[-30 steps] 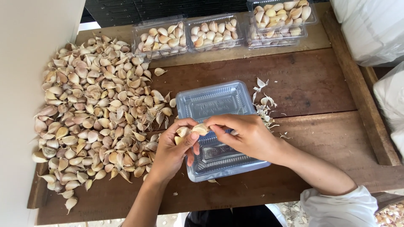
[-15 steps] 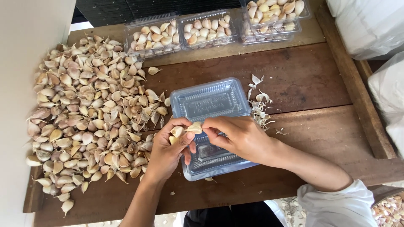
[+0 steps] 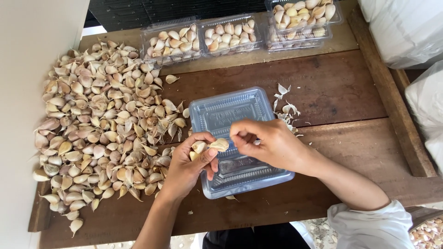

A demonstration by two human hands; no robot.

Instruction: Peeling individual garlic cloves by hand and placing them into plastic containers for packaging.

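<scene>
Both hands sit much as a second ago, over the near half of the clear tray [image 3: 230, 110]. Left hand [image 3: 187, 168] has its grip clamped on a few garlic cloves [image 3: 199, 147]; right hand [image 3: 270, 145] pinches the skin of one clove [image 3: 219, 145], so peeling looks underway. Farther left spreads the clove pile [image 3: 101, 124]; bare surface [image 3: 341, 92] lies right, filled trays [image 3: 230, 34] along the far edge.

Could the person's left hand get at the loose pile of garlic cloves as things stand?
Probably yes: the left hand lies right beside the garlic pile with nothing between them, though it already holds a few cloves.
</scene>
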